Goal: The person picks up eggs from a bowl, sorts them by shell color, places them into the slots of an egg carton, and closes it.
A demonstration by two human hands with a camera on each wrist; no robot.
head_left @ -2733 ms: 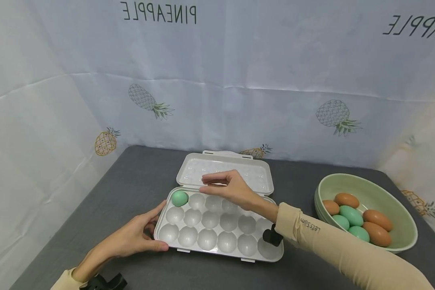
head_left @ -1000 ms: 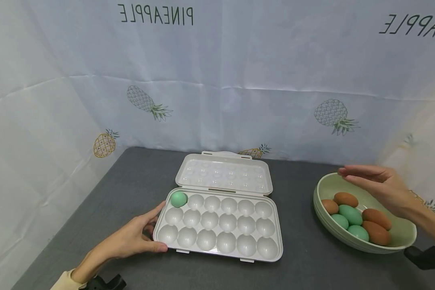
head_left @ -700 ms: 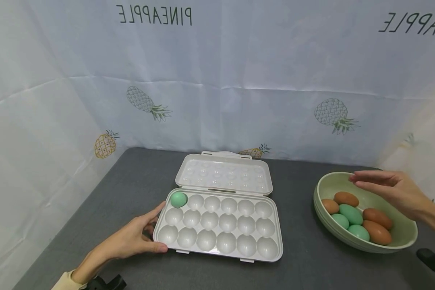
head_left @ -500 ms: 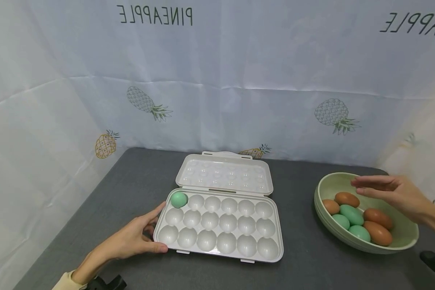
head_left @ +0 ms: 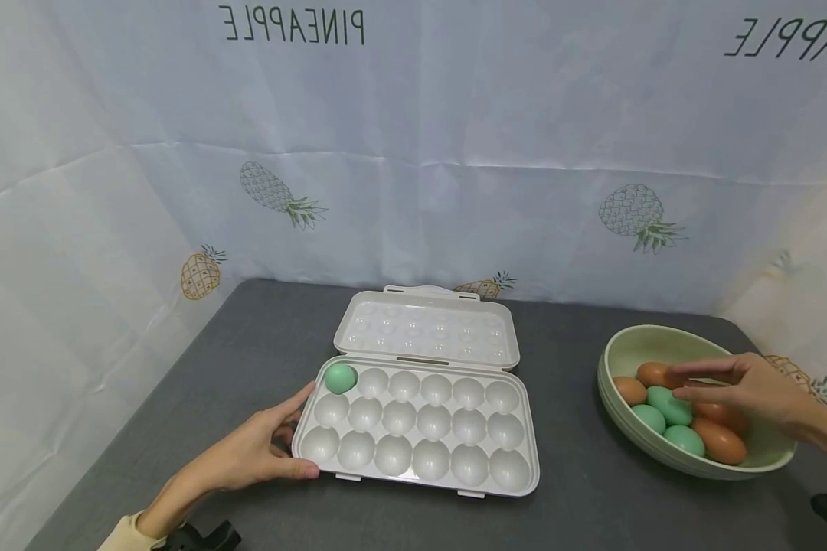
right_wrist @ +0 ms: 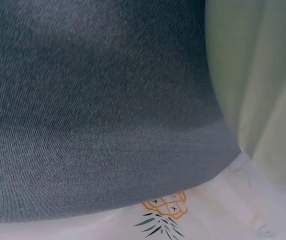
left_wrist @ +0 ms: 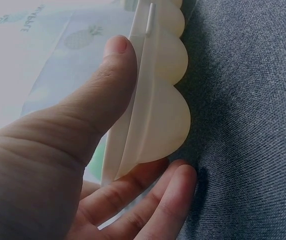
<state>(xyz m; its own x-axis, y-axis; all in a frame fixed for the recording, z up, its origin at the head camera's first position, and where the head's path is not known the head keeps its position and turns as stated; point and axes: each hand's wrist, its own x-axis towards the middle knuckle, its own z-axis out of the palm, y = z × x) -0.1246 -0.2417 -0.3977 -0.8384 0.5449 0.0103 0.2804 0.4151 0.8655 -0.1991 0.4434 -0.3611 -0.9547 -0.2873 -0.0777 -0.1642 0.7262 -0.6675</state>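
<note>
A white plastic egg tray (head_left: 416, 417) lies with its lid (head_left: 427, 329) folded back. A mint-green egg (head_left: 340, 378) sits in its back left well; the other wells hold nothing. My left hand (head_left: 255, 451) grips the tray's left end, and the left wrist view has the thumb (left_wrist: 115, 75) along the rim with fingers beneath the wells. At the right, my right hand (head_left: 747, 390) reaches into a pale green bowl (head_left: 655, 340). Its thumb and fingers are apart, with the fingertips right at a green egg (head_left: 668, 407) and a brown egg (head_left: 653, 373).
Several more brown and green eggs, among them a brown egg (head_left: 718, 441), lie in the bowl. Dark grey cloth covers the table (head_left: 572, 459). A white curtain (head_left: 413, 153) with pineapple prints hangs behind and beside it. The right wrist view shows the bowl's outer side (right_wrist: 258, 75).
My right hand has moved from over the tray to the bowl on the right, then lowered toward the eggs. The left hand has kept its hold on the tray.
</note>
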